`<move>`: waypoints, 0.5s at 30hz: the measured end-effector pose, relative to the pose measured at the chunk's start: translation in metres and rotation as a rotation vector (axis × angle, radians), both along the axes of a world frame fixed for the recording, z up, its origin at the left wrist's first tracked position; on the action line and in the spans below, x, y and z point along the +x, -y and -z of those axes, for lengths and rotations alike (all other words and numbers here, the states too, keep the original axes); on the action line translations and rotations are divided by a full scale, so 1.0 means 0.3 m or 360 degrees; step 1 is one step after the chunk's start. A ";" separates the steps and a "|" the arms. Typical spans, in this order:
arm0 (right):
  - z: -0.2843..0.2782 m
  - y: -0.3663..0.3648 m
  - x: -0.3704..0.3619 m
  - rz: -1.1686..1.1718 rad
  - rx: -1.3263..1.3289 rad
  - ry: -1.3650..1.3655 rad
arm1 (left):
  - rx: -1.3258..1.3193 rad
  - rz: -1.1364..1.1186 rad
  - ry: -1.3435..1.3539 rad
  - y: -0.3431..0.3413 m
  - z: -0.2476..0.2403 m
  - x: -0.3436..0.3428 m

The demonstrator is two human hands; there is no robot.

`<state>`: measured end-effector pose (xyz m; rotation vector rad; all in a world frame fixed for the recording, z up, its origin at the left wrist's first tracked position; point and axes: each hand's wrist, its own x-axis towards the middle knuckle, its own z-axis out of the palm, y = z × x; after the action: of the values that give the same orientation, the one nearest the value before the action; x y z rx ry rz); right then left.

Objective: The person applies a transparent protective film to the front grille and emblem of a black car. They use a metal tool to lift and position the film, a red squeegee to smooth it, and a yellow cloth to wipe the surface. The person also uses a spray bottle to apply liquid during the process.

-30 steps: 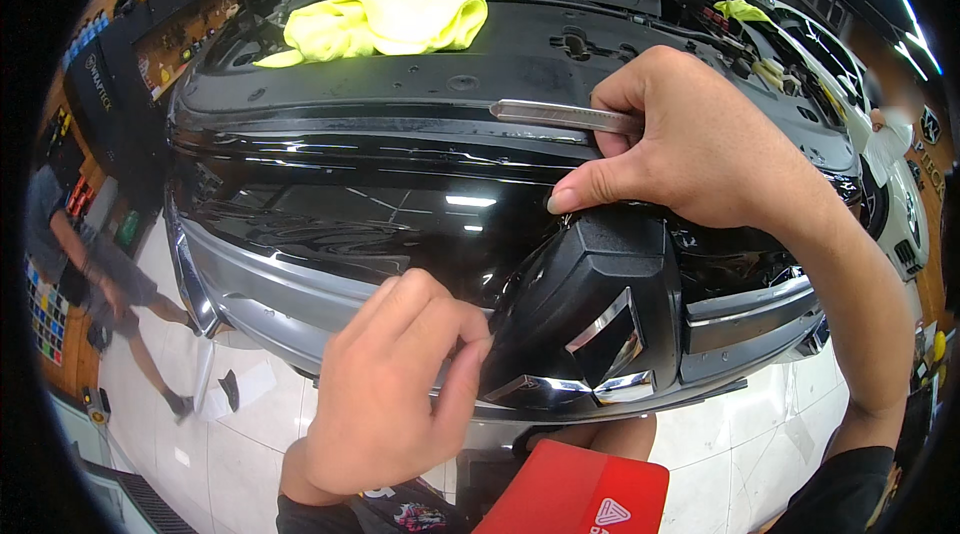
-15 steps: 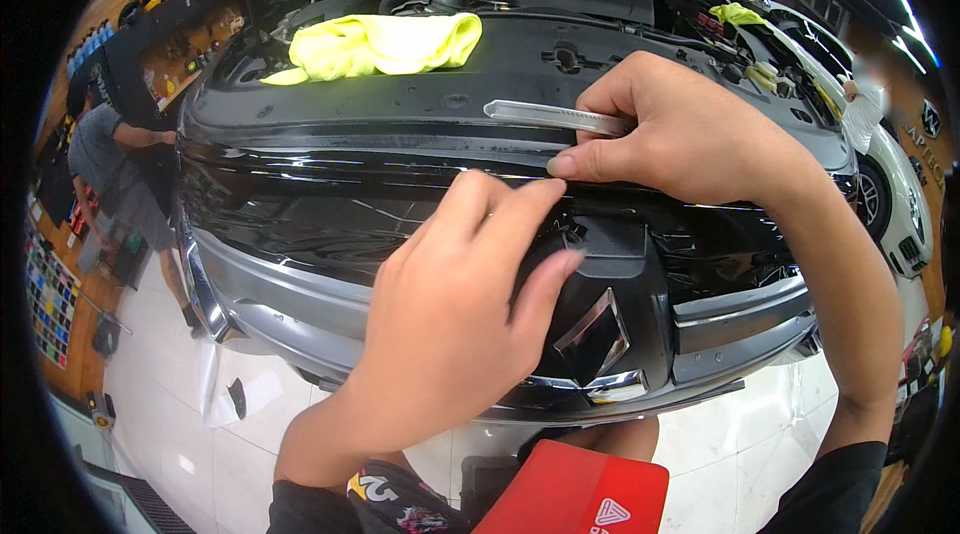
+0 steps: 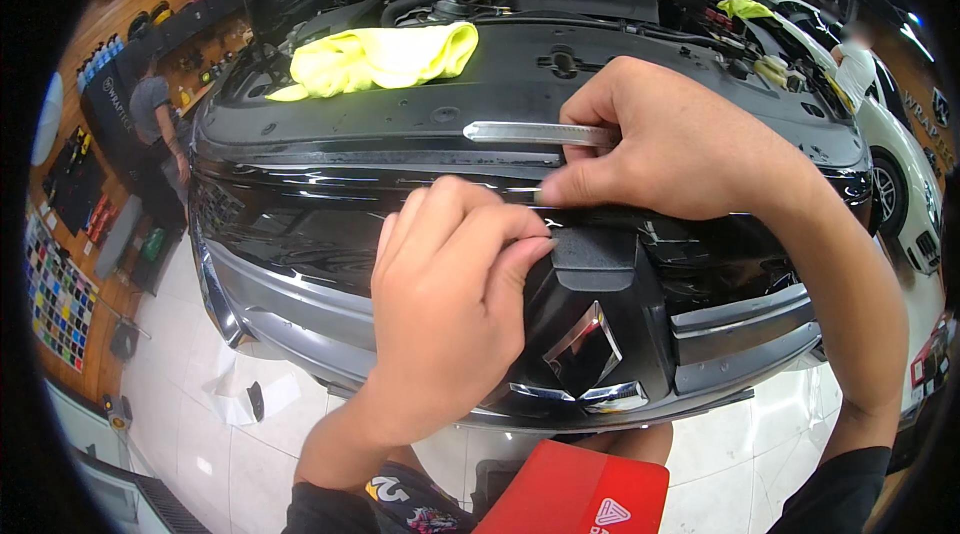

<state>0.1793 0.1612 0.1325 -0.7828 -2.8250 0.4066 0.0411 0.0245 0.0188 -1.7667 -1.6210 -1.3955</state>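
Observation:
My right hand [image 3: 650,139] is curled around a slim silver craft knife [image 3: 530,133], which points left above the front edge of the car. Its thumb presses down on the glossy black front panel [image 3: 300,219]. Beside it, to the left and slightly lower, my left hand [image 3: 450,284] has thumb and forefinger pinched together at the corner of the black plastic emblem mount [image 3: 595,259]. What lies between those fingertips is too small to make out. Below the mount sits a chrome diamond-shaped emblem [image 3: 585,349].
A bright yellow cloth [image 3: 380,59] lies on the black cover behind my hands, before the open engine bay. A red flat panel [image 3: 575,489] is at my lap. One person [image 3: 155,119] stands at left, another [image 3: 855,69] by a white car [image 3: 905,174] at right.
My left thumb and forefinger, apart before, have closed into a pinch. My right hand and the knife have shifted slightly left. The person at left now has an arm lowered.

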 end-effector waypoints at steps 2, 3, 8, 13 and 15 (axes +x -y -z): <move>-0.014 0.005 -0.001 -0.0004 -0.0030 0.0075 | -0.0018 -0.0014 0.0010 0.008 0.016 -0.004; -0.009 0.005 -0.004 0.0000 -0.0026 0.0055 | -0.0026 -0.0018 0.0014 0.013 0.022 -0.005; -0.003 0.016 -0.017 -0.0004 0.0062 0.0051 | 0.0059 -0.0132 -0.0012 0.040 0.058 0.009; 0.009 0.020 -0.025 -0.0008 0.0134 0.0044 | 0.0160 -0.0239 -0.0035 0.036 0.092 0.012; 0.010 0.020 -0.026 -0.0027 0.0165 0.0045 | 0.0167 -0.0226 -0.0049 0.035 0.095 0.006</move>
<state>0.1716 0.1553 0.1294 -0.7496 -2.8542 0.2513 0.0429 0.0139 -0.0098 -1.5746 -1.5933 -1.3554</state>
